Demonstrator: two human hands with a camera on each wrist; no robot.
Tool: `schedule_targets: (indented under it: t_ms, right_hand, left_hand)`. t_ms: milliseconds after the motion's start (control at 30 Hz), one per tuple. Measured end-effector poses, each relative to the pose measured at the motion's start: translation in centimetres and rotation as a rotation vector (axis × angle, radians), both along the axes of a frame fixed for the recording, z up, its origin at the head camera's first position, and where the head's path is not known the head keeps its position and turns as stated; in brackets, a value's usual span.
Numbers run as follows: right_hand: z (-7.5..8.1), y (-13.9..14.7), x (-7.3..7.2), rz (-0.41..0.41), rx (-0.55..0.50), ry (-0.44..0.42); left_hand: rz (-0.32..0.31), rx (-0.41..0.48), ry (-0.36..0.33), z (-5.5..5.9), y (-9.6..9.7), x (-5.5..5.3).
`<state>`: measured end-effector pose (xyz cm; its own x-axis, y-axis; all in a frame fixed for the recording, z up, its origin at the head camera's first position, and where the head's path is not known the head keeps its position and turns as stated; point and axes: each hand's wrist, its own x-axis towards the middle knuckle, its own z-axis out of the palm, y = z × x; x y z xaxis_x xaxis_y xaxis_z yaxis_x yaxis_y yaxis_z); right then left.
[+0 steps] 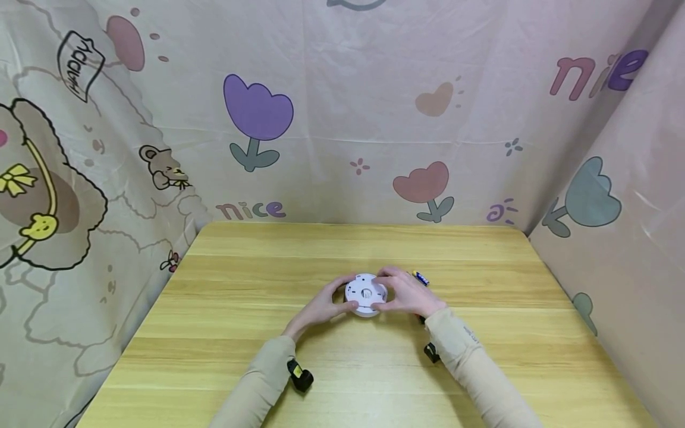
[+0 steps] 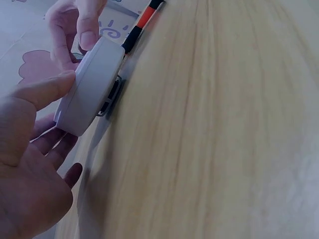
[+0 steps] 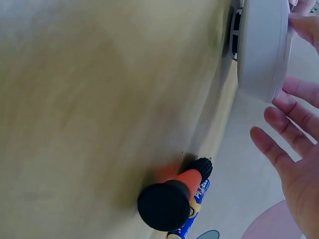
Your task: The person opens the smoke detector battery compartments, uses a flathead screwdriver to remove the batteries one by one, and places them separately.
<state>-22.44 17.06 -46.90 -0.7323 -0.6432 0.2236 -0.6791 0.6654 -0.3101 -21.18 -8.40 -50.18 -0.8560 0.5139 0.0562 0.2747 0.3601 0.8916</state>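
A white round device (image 1: 365, 293) lies on the wooden table (image 1: 241, 285), held between both hands. My left hand (image 1: 327, 302) grips its left rim, with the thumb (image 2: 44, 91) pressed on the edge and the fingers curled below. From the other side my right hand (image 1: 405, 292) grips it, fingertips (image 2: 87, 39) on the rim. In the wrist views the device (image 2: 92, 84) (image 3: 261, 45) is tilted up off the table on one side. An orange and black screwdriver (image 3: 174, 199) and a blue battery (image 1: 421, 277) lie just behind the right hand.
Printed cloth walls (image 1: 342, 119) close in the table at the back, left and right. Bare wood stretches all around the hands. A small black wrist camera (image 1: 301, 375) sits on each sleeve.
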Motion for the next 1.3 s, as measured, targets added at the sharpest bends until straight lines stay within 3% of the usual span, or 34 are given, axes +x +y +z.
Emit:
schedule_targets:
  t_ms: [133,400,667,900,1100,1300]
  right_hand:
    - [-0.2,0.1,0.0,-0.003,-0.028,-0.019]
    - [-0.6,0.7,0.4,-0.046,-0.160,-0.141]
    - [-1.0,0.7,0.6,-0.031,-0.308,-0.265]
    - [-1.4,0.6,0.6,-0.083,-0.292,-0.258]
    - [-1.5,0.5,0.6,-0.094,-0.211,-0.257]
    - [-1.7,0.5,0.6,-0.079,-0.241,-0.294]
  left_hand:
    - [0.030,0.021,-0.019,0.0,0.0,0.1]
    - [0.099,0.027,-0.020,-0.2,0.3,0.0]
    - [0.127,0.012,-0.016,0.2,0.6,0.3]
    - [0.136,-0.023,0.004,0.4,0.8,0.3]
    - [0.176,-0.122,0.090,0.3,1.1,0.3]
    - [0.218,-0.213,0.140,0.7,1.3,0.7]
